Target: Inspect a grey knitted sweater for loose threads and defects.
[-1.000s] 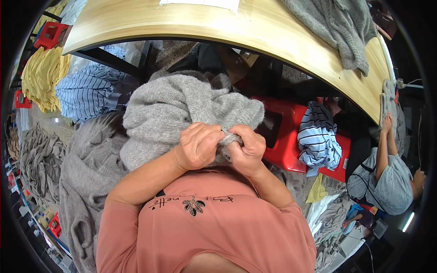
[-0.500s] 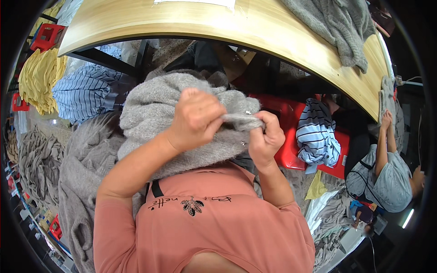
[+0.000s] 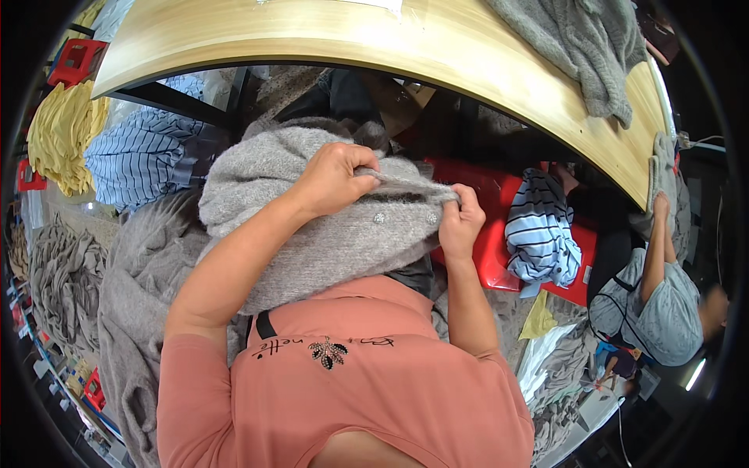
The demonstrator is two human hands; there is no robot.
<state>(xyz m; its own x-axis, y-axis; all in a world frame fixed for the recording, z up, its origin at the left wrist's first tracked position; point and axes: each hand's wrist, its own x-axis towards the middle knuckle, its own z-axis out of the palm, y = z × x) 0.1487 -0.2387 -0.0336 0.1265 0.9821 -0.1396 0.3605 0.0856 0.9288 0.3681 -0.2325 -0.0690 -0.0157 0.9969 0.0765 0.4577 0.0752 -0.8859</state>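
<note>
A grey knitted cardigan (image 3: 328,257) lies bunched across my lap. Along its edge sit shiny round buttons (image 3: 379,219). My left hand (image 3: 341,178) pinches the upper edge of the knit, fingers curled. At the right end of the same edge, my right hand (image 3: 462,218) grips it between thumb and fingers. Between the two hands the edge is stretched taut, standing a little apart from the buttoned layer below. The fingertips are partly hidden by the fabric.
A wooden table (image 3: 312,35) curves ahead, with a grey knit garment (image 3: 577,54) at its right. Red stools (image 3: 491,257) stand to my right, holding a striped blue shirt (image 3: 538,234). Piled garments (image 3: 140,312) lie at left. Another person (image 3: 659,304) handles grey knitwear at far right.
My left hand has turned and moved slightly up. The cardigan edge, bunched between my hands before, is now spread out, and the buttons show face-on below it.
</note>
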